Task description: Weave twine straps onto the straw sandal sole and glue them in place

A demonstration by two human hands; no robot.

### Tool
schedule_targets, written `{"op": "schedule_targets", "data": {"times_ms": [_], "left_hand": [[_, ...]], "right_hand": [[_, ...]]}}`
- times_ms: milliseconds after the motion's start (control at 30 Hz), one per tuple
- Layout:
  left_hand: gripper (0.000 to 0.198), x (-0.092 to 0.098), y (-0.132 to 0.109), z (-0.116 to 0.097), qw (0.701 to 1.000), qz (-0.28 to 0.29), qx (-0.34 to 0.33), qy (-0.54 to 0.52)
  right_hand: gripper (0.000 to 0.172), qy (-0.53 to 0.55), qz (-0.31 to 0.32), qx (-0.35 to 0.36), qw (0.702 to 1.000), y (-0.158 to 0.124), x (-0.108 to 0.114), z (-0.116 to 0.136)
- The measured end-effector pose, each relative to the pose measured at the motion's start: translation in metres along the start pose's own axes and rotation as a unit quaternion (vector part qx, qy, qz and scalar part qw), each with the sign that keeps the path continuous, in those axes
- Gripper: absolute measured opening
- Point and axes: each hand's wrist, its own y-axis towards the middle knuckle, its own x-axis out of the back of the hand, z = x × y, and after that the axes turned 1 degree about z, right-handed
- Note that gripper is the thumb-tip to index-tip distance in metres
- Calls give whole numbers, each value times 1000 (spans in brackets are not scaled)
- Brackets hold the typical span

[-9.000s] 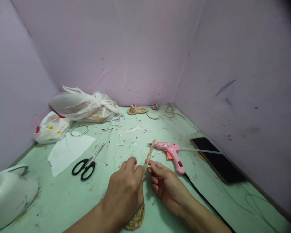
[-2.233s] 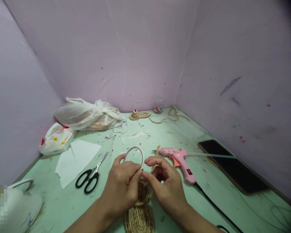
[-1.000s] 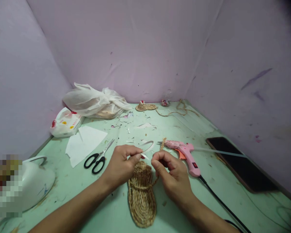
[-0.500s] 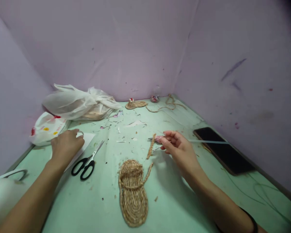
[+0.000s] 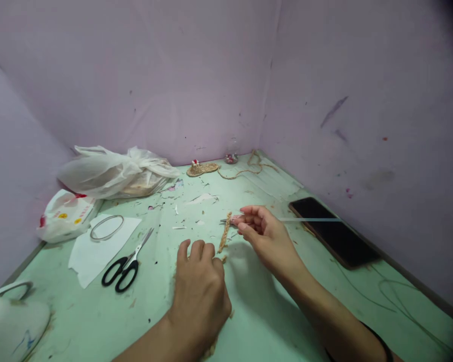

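Observation:
My left hand (image 5: 200,286) lies curled over the small woven straw slipper, gripping it from above. The hand hides nearly all of the slipper; only bits of straw show at its edges. To the right, my right hand (image 5: 262,234) is raised with its fingers curled and the thumb close to the index finger. Whatever is between them is too small to make out. Just beyond its fingertips is a pink-handled tool (image 5: 234,220) with a metal tip. Beside that stands out a short braided straw strip (image 5: 225,234).
Black-handled scissors (image 5: 123,271) and white paper (image 5: 86,261) with a wire ring (image 5: 107,228) lie left. A phone (image 5: 334,231) lies right, crossed by a pale strip. Behind are a plastic bag (image 5: 117,173), another straw slipper (image 5: 203,169) and a bead jar (image 5: 231,158).
My left hand has moved right from the white paper onto the straw slipper, leaving the wire ring on the paper. My right hand stays near the braided strip. The view has shifted slightly.

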Motion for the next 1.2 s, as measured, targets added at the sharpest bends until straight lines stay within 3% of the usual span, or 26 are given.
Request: {"op": "schedule_targets", "data": {"times_ms": [100,167,233,400,467,533,700,900,1100,1200], "left_hand": [[17,5,2,11,991,-16,55,-118],[14,12,3,20,962,-30,128,-239],[12,19,4,31,905,-26,209,-370],[14,24,5,46,713,20,341,-612],[14,23,5,46,681,18,351,-643],[15,22,5,45,678,14,345,-649],[16,19,4,44,706,20,317,-633],[14,20,5,44,710,39,315,-629],[30,27,7,42,730,87,271,-621],[33,29,9,42,725,113,268,-625]], "right_hand": [[21,47,3,-19,999,-3,-1,6],[28,83,18,-31,996,-6,-4,8],[36,116,45,-44,991,-9,-9,8],[45,165,115,-63,978,-18,-29,5],[47,177,118,-57,975,-21,-35,4],[48,178,111,-42,977,-23,-40,4],[43,159,81,2,984,-24,-42,2],[38,125,74,10,989,-23,-39,0],[32,117,100,43,987,-26,-38,-1],[30,69,87,59,992,-28,-37,-1]]}}
